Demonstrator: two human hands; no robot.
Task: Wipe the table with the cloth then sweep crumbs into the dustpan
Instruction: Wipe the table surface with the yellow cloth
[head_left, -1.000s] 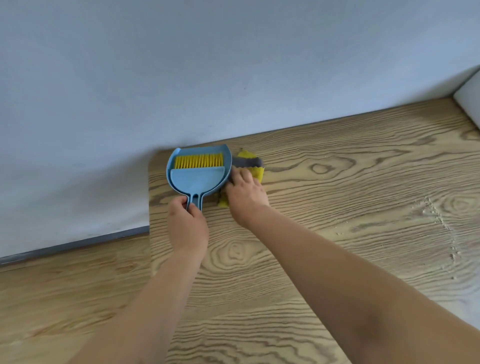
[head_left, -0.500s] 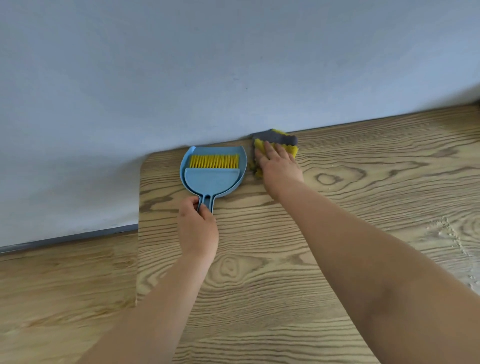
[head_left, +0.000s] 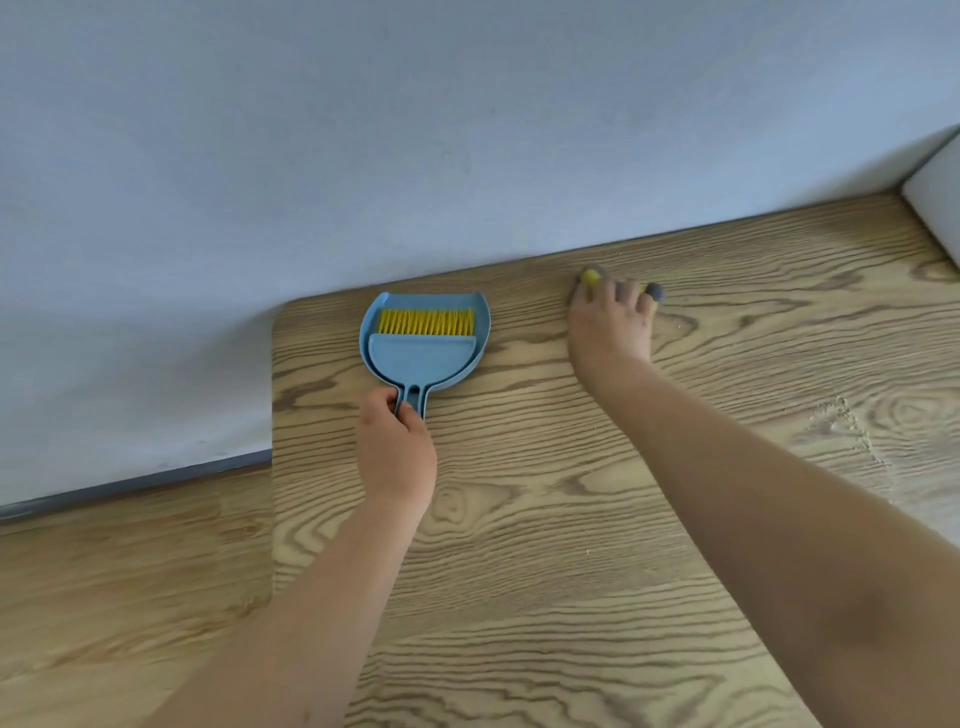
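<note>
Counter: wood-grain top carrying everything, its far edge running along the pale wall; the far left corner is lying just left of the dustpan, so the tools are sitting at the back, leaving the broad near area free for wiping

Dustpan: blue, lying flat by the far left corner with its mouth turned to the wall and its handle pointing back toward the person; probably being steadied there so it is ready for the sweeping step

Brush: nesting inside the dustpan, yellow bristles showing near the pan's mouth, its handle sitting along the pan's handle; it is waiting for the second half of the task

Right hand: lying palm-down with fingers spread flat, pressing the cloth against the counter close to the far edge, well right of the dustpan; the flat press looks meant to drag the cloth along the back strip

Left hand: fingers and thumb curling round the end of the dustpan handle, pinching it near the counter's left edge

Cloth: almost wholly hidden beneath the right hand; only yellow and grey bits are peeking out beyond the fingertips, toward the wall

Crumbs: a pale scattered trail lying toward the right side of the counter, well apart from both hands and not yet swept; wiping appears to be under way
</note>
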